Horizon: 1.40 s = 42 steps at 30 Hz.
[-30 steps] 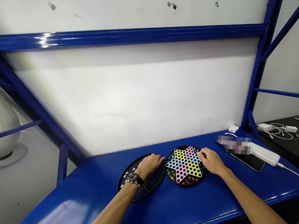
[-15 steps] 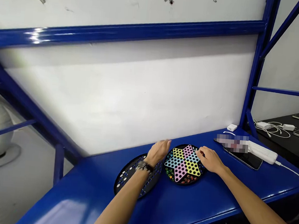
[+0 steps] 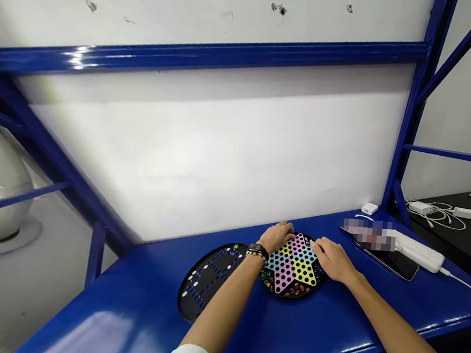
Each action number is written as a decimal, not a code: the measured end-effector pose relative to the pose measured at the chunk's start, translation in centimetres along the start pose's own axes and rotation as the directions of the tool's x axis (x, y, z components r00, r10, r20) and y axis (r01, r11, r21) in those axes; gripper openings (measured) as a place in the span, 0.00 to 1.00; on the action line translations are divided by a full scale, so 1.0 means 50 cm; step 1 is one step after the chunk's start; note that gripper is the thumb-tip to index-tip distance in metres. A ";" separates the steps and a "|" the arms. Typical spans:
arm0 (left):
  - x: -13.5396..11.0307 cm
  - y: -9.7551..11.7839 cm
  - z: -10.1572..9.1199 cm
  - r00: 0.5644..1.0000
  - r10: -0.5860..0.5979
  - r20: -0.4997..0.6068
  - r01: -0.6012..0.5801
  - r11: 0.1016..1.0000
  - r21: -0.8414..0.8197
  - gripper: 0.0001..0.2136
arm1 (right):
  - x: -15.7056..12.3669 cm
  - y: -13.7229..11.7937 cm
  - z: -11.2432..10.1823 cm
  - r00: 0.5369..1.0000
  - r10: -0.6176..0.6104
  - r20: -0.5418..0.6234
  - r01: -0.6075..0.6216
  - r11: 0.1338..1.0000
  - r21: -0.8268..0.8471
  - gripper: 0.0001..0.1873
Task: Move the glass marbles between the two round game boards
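A round Chinese checkers board with a star of pink, yellow and light-blue points lies on the blue shelf. My left hand, a watch on its wrist, rests with curled fingers on the board's far left rim. My right hand lies on the board's right rim, fingers bent over the edge. Left of the board sits a black round tray with many holes, some showing white, untouched by either hand.
A phone and a white power strip lie right of the board, with a small white charger behind. A black table with cables and phones stands at far right. Blue frame bars cross overhead.
My left hand left the black tray and moved right onto the far left rim of the coloured board. My right hand stayed on the board's right rim.
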State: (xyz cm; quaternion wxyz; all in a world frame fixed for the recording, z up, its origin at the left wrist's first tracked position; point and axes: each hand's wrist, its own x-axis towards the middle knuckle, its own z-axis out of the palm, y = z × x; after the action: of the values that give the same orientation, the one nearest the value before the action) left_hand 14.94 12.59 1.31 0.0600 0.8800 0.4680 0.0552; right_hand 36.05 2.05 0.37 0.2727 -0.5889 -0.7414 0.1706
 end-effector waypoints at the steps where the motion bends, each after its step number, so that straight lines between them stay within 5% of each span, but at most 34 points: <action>1: -0.002 -0.003 -0.002 1.000 0.012 -0.009 -0.012 1.000 -0.020 0.13 | 0.000 0.001 0.001 1.000 -0.001 0.001 0.001 1.000 0.003 0.23; 10: -0.015 -0.011 -0.011 0.994 0.066 -0.084 -0.079 0.984 -0.157 0.12 | -0.001 0.004 0.006 1.000 0.006 0.004 -0.006 1.000 0.010 0.23; 22: -0.041 0.007 -0.034 0.996 0.033 -0.085 -0.041 0.994 -0.104 0.14 | -0.001 0.008 0.006 1.000 -0.008 0.000 0.008 1.000 0.007 0.23; 28: -0.097 -0.103 -0.076 0.981 -0.160 -0.106 0.157 0.987 -0.040 0.17 | -0.001 0.009 0.006 1.000 -0.002 -0.003 0.002 1.000 0.001 0.23; 33: -0.176 -0.209 -0.073 0.937 -0.347 0.022 0.346 0.937 0.053 0.11 | -0.003 0.005 0.002 1.000 -0.010 0.000 0.010 1.000 0.016 0.23; 38: -0.203 -0.222 -0.055 0.938 -0.348 0.004 0.347 0.935 0.068 0.10 | -0.002 0.006 0.005 1.000 0.003 -0.006 -0.002 1.000 0.023 0.24; 42: -0.187 -0.180 -0.073 0.960 -0.267 -0.080 0.269 0.963 0.013 0.10 | -0.002 0.007 0.009 1.000 0.000 -0.002 0.000 1.000 0.029 0.24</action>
State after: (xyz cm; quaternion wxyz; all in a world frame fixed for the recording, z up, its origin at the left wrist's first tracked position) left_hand 1.81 10.02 3.11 0.0384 0.8065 0.5852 0.0753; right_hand 36.08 2.05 -0.18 0.2818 -0.5850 -0.7386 0.1809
